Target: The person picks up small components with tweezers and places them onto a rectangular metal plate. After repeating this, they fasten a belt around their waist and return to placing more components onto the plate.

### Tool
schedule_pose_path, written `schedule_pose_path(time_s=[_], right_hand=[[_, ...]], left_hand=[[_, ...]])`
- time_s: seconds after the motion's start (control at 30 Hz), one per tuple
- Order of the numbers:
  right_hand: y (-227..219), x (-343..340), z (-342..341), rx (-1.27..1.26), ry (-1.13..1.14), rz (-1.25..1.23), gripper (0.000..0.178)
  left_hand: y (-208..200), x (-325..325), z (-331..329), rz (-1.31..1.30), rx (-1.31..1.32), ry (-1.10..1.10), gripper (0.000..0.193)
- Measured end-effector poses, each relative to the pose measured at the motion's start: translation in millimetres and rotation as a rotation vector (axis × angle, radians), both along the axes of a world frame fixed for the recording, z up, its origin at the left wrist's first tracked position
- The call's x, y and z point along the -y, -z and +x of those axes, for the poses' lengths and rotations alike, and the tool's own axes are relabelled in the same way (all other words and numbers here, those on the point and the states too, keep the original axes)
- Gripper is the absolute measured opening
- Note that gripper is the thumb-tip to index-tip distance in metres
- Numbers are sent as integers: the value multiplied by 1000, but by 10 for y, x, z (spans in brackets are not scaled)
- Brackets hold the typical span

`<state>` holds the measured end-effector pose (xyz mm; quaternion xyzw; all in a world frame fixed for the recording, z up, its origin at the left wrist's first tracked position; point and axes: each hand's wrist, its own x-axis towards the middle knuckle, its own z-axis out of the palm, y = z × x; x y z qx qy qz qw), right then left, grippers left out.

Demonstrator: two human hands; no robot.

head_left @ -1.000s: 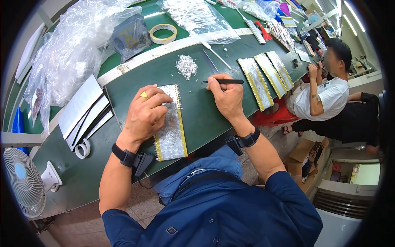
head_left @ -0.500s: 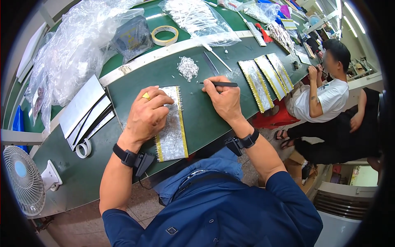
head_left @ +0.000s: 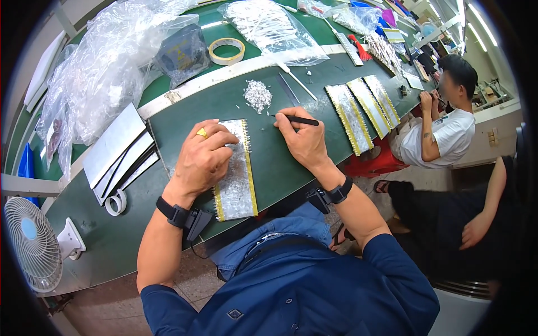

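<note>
A single view is provided, taken from a fisheye camera worn on the head and directed steeply downward and forward over the green bench (head_left: 280,162). The wearer's blue-clad torso and both forearms are seen entering from the lower edge; the left hand (head_left: 204,159) and right hand (head_left: 302,140) are imaged at close range near frame centre. The bench edges are bent toward the dark circular rim. A fan (head_left: 33,252) is caught at lower left, and a seated person (head_left: 443,129) at upper right, farther away. No second view is available for overlap.
</note>
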<state>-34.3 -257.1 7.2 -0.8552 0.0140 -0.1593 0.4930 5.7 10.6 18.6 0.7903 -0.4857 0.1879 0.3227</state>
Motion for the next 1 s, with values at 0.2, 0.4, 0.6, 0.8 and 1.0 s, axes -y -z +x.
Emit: schedule_pose_path(time_s=[0.2,0.4,0.6,0.8,1.0], right_hand=[[24,41,-51,33,-94,120,21],[-51,175,-168,-255,-394,449,20],[-232,253,48,-495,-585,387,23],[-256,240,232,-501,-621,290,25],[-275,232,297,-486,-673,227,25]], left_hand=[[16,3,-5,-37,-15,18,22],[1,13,14,-24,-30,56,22],[21,46,12,-15,-43,87,21],[-20,10,26,52,-21,150,20],[-15,10,9,70,-18,160,18]])
